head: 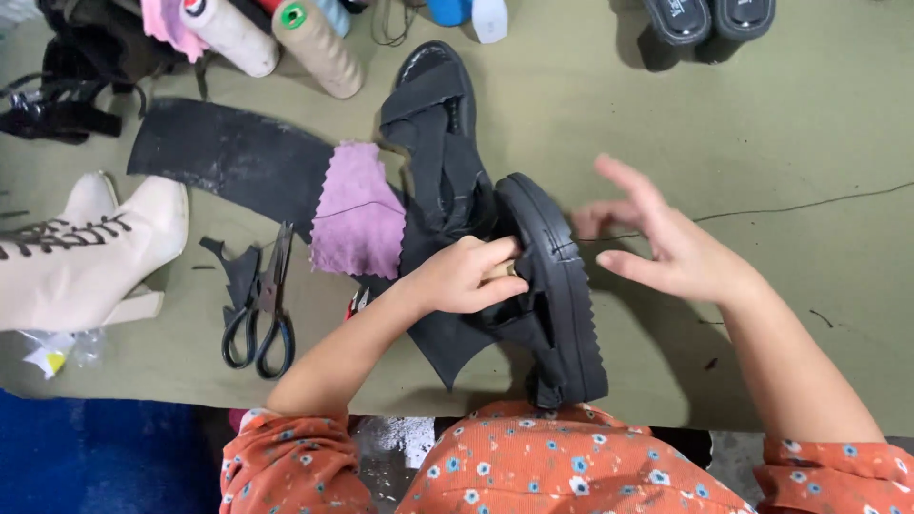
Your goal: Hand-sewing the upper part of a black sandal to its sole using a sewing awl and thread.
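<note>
My left hand (466, 276) grips a black platform sandal (562, 295) that stands on its side at the near edge of the table, fingers tucked inside against the sole. My right hand (657, 243) is just to the right of the sole, fingers spread, with a thin dark thread (790, 207) running from it across the table to the right. A second black sandal (433, 124) lies flat beyond the first. A purple cloth scrap (357, 211) with zigzag edges lies to the left.
Black-handled scissors (262, 305) and a black scrap lie left of my arm. A black sheet (228, 152), a cream lace-up boot (86, 247), thread cones (314, 43), and black soles (709, 19) sit around the olive table (762, 114).
</note>
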